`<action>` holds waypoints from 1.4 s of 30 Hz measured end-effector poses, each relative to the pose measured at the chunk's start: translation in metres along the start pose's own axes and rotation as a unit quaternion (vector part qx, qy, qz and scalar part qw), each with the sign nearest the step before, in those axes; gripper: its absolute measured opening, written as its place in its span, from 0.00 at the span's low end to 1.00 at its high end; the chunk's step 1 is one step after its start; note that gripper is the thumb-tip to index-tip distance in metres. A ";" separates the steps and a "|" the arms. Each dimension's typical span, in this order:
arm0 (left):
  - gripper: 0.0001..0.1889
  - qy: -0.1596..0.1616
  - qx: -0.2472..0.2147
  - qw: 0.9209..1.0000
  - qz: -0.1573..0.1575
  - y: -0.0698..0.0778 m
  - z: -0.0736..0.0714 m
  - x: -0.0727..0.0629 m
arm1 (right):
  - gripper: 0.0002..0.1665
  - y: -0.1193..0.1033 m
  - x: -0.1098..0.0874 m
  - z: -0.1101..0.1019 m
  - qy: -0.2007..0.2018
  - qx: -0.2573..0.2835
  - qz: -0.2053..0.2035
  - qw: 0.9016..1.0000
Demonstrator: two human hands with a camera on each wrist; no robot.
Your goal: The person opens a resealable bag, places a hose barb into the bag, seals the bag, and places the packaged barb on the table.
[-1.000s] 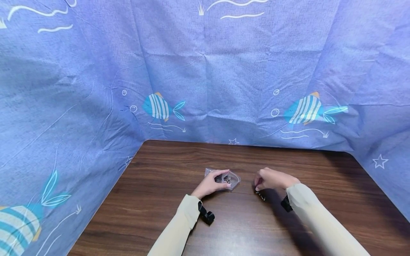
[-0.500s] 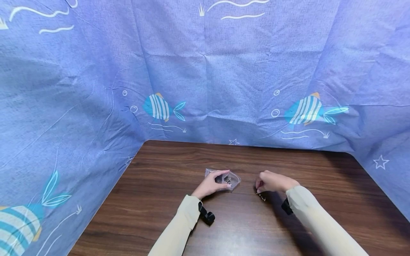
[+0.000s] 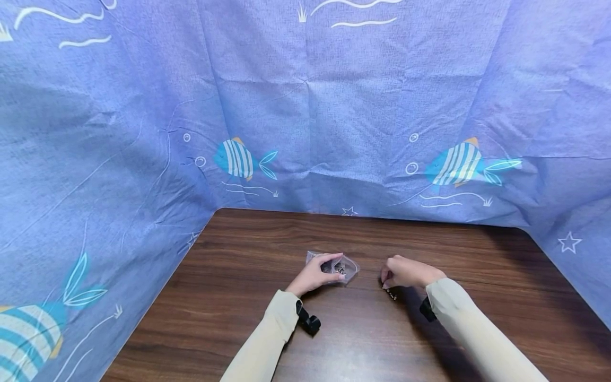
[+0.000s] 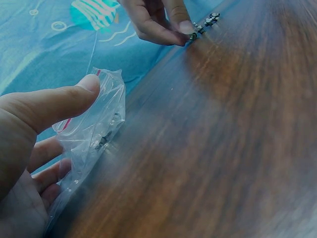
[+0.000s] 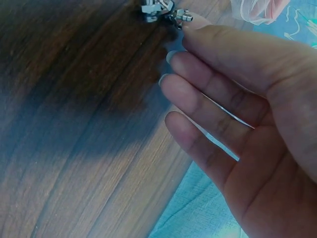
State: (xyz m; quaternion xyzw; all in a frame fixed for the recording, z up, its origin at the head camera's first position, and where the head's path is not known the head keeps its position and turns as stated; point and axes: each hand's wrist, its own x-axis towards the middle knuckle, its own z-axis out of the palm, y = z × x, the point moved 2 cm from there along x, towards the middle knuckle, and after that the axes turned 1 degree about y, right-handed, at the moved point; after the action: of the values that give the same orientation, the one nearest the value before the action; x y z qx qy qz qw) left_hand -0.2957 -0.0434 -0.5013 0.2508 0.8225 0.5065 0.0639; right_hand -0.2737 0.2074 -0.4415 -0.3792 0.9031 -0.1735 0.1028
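My left hand (image 3: 315,273) holds a clear plastic zip bag (image 4: 94,124) with a red strip at its mouth, thumb on one side and fingers on the other. Small metal pieces (image 4: 104,140) show inside the bag. To the right, the fingertips of my right hand (image 3: 406,271) are down at a short row of small shiny metal pieces (image 3: 392,294) on the table. In the right wrist view, thumb and forefinger pinch a small metal piece (image 5: 183,16) at the row's end, and the other three fingers are loosely bent. The forefinger is mostly hidden behind the thumb there.
The dark wood-grain table (image 3: 238,297) reaches back to a blue cloth (image 3: 353,132) printed with fish, which hangs behind and at both sides. A black strap mount (image 3: 309,321) sits on the left wrist and another (image 3: 427,309) on the right.
My right hand has come down slightly at the metal pieces, and its fingertips have drawn closer together. The left hand and the bag have stayed in place.
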 end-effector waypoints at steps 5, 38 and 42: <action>0.30 -0.007 -0.011 1.000 0.000 0.020 -0.005 -0.007 | 0.06 0.000 0.000 0.001 0.002 -0.010 0.007 1.000; 0.31 0.004 -0.004 1.000 0.000 0.003 0.001 -0.001 | 0.10 -0.003 0.001 0.000 0.010 -0.042 -0.006 0.999; 0.30 0.000 -0.006 1.000 0.001 0.020 -0.004 -0.007 | 0.10 -0.004 0.003 -0.004 0.016 -0.041 -0.011 0.999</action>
State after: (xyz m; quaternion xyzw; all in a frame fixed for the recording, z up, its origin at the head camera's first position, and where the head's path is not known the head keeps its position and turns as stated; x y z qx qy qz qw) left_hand -0.2842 -0.0423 -0.4833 0.2517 0.8188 0.5118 0.0651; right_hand -0.2742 0.2030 -0.4367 -0.3900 0.9068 -0.1435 0.0705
